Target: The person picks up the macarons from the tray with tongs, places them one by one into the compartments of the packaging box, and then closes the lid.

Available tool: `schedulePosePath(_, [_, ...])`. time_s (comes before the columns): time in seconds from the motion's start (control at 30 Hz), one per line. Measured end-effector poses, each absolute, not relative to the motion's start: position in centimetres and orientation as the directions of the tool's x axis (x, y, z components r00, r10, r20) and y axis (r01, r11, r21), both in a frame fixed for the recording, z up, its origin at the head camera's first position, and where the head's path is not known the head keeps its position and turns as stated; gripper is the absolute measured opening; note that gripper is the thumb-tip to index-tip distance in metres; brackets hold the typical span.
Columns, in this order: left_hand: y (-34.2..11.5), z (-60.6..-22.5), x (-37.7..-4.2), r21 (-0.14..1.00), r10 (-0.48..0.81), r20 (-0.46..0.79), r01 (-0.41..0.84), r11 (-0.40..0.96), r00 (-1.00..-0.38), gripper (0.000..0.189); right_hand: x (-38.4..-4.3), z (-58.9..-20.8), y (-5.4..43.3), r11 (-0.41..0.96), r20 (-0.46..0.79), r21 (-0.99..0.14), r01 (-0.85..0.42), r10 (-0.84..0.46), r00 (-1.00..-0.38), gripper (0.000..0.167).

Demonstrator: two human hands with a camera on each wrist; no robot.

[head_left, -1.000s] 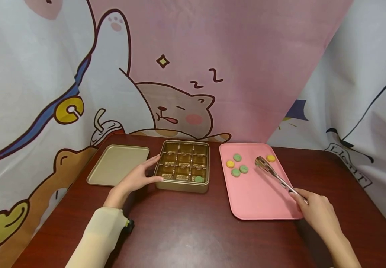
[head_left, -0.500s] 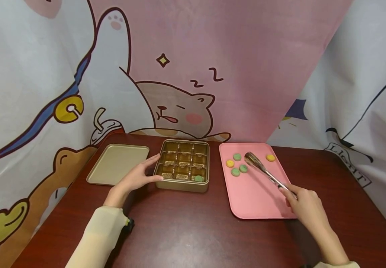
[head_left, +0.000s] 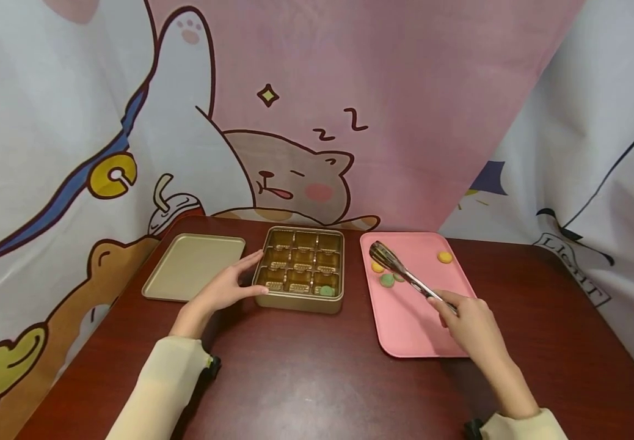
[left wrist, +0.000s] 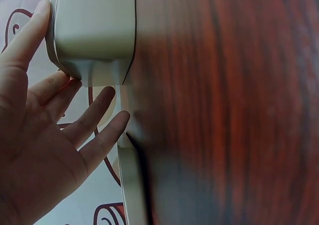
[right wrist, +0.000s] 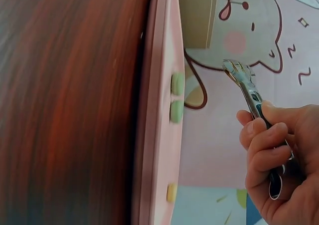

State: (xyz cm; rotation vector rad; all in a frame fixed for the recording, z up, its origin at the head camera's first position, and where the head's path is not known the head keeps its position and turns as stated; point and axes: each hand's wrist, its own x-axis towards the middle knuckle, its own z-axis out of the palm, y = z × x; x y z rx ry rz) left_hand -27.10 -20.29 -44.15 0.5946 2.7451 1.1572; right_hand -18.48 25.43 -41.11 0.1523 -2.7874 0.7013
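Note:
My left hand (head_left: 228, 289) rests at the near left corner of a gold tin (head_left: 297, 304), thumb at the front rim and fingertips at the left side, fingers fairly straight. A divided gold insert fills the tin, and a green macaron (head_left: 327, 291) lies in its near right compartment. My right hand (head_left: 473, 322) grips metal tongs (head_left: 413, 280), also seen in the right wrist view (right wrist: 254, 98). The tongs slant over a pink tray (head_left: 424, 330), their head above its far left part. Below are a green macaron (head_left: 386, 280) and a partly covered yellow macaron (head_left: 377, 267).
A flat gold lid (head_left: 196, 266) lies left of the tin. One yellow macaron (head_left: 445, 257) sits apart at the tray's far right. Behind the dark wooden table (head_left: 306, 366) hangs a printed cartoon curtain (head_left: 432, 110).
My right hand has carried the tongs leftward across the tray, from its right part to over the macarons at left. The left hand and the tin have stayed put.

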Motion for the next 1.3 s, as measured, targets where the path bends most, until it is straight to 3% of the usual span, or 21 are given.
schedulePosePath(0.3, [-20.1,-44.3,-27.0,0.712,0.39,0.062,0.315,0.628,-0.919,0.088,-19.1,-41.0,22.4,0.855,0.247,-0.482,-0.194,-0.08,-0.966,0.024])
schedulePosePath(0.67, [-19.8,-44.3,-27.0,0.723,0.399,0.064,0.318,0.614,-0.915,0.088,-19.9,-41.7,20.3,0.848,0.253,-0.472,-0.242,-0.133,-0.958,0.013])
schedulePosePath(1.3, [-20.2,-44.3,-27.1,0.713,0.393,0.07,0.321,0.623,-0.917,0.088,-20.2,-41.2,19.9,0.845,0.204,-0.482,-0.233,-0.15,-0.967,0.03])
